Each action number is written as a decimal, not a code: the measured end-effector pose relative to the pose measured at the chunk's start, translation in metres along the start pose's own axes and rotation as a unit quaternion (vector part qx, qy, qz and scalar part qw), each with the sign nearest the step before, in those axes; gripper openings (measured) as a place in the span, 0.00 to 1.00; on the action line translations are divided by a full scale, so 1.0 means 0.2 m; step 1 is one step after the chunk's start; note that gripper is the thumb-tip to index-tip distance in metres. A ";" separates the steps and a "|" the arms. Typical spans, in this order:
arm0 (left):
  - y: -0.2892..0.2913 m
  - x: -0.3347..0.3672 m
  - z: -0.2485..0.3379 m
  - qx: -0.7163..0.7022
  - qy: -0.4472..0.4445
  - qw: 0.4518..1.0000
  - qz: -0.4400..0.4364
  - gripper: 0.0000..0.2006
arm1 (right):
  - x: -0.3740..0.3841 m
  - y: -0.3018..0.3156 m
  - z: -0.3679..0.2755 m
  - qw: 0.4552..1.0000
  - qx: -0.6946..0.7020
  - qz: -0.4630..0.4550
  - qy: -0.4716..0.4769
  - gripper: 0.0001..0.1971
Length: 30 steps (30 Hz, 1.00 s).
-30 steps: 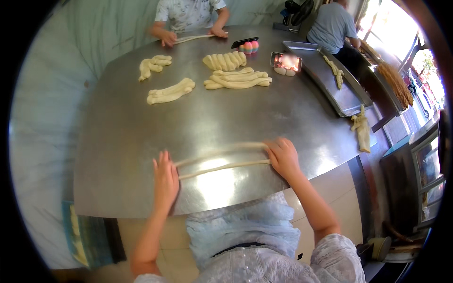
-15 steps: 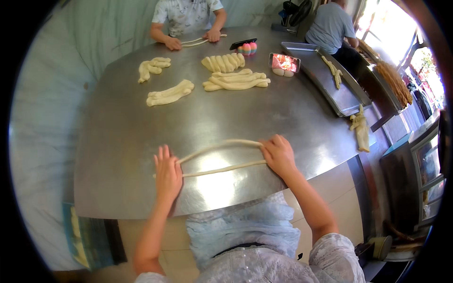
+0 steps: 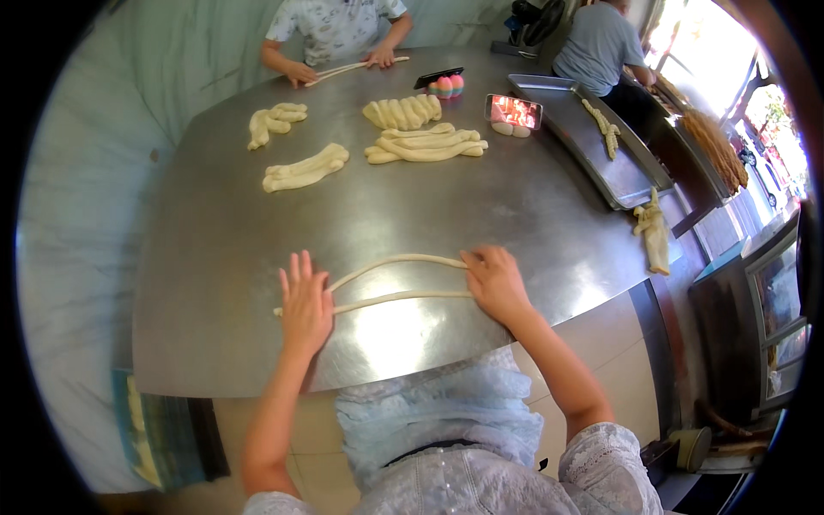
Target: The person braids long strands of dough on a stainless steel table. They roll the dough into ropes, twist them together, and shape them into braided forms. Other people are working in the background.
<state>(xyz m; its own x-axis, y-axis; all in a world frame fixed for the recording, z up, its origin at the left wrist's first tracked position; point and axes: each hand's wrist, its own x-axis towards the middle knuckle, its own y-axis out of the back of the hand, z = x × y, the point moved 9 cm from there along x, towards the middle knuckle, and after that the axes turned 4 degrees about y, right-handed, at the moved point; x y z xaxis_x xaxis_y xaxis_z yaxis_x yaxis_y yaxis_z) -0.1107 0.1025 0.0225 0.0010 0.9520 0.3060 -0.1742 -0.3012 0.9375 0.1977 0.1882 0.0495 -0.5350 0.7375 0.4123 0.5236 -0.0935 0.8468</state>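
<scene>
- Two thin, cream-coloured dough lengths (image 3: 399,297) span the middle of the head view, on our shiny grey metal table (image 3: 215,257).
- Our left hand (image 3: 306,302) lies flat across them, fingers extended.
- Our right hand (image 3: 496,280) covers their right ends; whether it pinches, we cannot tell.

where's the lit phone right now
Head view, upper right of centre: the lit phone stands on the table between the dough strips and the metal tray.
</scene>
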 end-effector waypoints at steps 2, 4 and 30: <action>0.02 -0.11 0.11 0.024 -0.076 0.995 -0.051 0.27 | -0.05 0.01 -0.10 0.992 -0.093 0.001 0.081 0.15; 0.08 -0.33 0.21 -0.091 -0.071 0.988 -0.100 0.29 | -0.19 0.04 -0.18 0.982 -0.117 -0.009 0.148 0.16; 0.04 -0.10 0.28 -0.030 -0.109 0.992 -0.052 0.26 | -0.09 0.01 -0.13 0.982 -0.142 -0.003 0.121 0.13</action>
<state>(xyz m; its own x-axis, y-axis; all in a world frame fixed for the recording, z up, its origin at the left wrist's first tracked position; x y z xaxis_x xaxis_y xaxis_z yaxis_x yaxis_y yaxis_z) -0.0577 0.0787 0.0330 0.2341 0.9414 0.2428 -0.2198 -0.1921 0.9565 0.1905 0.1576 0.0529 -0.6983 0.5605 0.4452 0.3321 -0.2973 0.8952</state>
